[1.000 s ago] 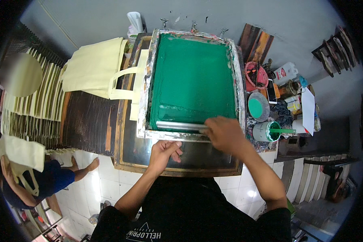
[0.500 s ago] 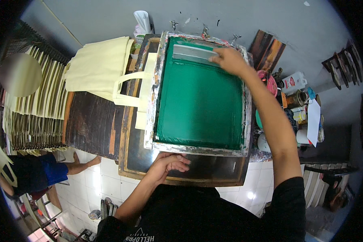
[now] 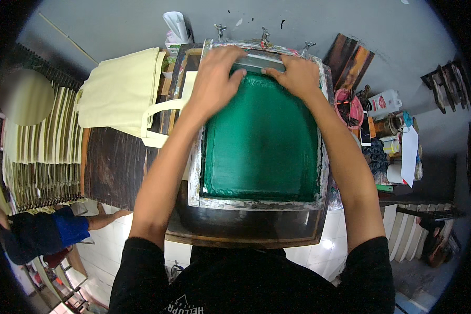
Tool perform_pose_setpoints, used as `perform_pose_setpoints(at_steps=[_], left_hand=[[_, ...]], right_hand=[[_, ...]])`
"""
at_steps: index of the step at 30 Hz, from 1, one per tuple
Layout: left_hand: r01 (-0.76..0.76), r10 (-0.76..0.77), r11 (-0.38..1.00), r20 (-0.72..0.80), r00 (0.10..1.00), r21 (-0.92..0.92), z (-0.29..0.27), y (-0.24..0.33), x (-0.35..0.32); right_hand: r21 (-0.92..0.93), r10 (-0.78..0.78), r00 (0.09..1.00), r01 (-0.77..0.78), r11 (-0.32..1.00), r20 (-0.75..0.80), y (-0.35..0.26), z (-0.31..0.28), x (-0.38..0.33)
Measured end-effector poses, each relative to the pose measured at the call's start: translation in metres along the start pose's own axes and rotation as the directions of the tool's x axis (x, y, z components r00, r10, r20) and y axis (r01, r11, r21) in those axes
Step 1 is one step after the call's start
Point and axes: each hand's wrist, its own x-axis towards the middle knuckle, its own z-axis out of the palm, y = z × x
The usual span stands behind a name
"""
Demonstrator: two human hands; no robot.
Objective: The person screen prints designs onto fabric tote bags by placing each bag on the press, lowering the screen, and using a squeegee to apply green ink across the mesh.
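A screen-printing frame [image 3: 194, 184] with paint-stained edges lies on the dark board in front of me, and its mesh [image 3: 261, 144] is green. At the frame's far end, a pale squeegee [image 3: 257, 62] lies crosswise. My left hand [image 3: 216, 82] is closed on its left part, with the thumb on the near side. My right hand [image 3: 297, 76] grips the right part the same way. Under the frame's left side is a cream tote bag, mostly hidden, whose handle [image 3: 159, 108] sticks out.
A stack of cream bags [image 3: 121, 88] lies on the dark table [image 3: 115, 165] at left, beside a rack of hanging bags [image 3: 47, 125]. Bottles, tins and a pink bowl [image 3: 349, 108] crowd the right. Metal clamps [image 3: 266, 36] line the far edge. Another person [image 3: 42, 235] is at lower left.
My left hand has come up from the near edge of the frame to the squeegee's left part. The right hand has shifted slightly and now grips its right part.
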Motion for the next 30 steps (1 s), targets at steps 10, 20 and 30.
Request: perform_pose_setpoints(at_steps=[10, 20, 30], left_hand=[[0.364, -0.345, 0.93, 0.446, 0.826, 0.047, 0.003, 0.0, -0.004], [0.341, -0.298, 0.94, 0.441, 0.847, -0.02, -0.042, 0.062, -0.072], [0.291, -0.235, 0.954, 0.426, 0.874, -0.071, -0.095, 0.135, -0.156]], right_hand=[[0.06, -0.017, 0.999, 0.015, 0.998, 0.03, -0.009, -0.016, -0.055], [0.125, -0.071, 0.997, 0.068, 0.99, 0.024, -0.043, -0.032, -0.143], [0.185, -0.129, 0.991, 0.132, 0.974, -0.025, -0.085, -0.058, -0.252]])
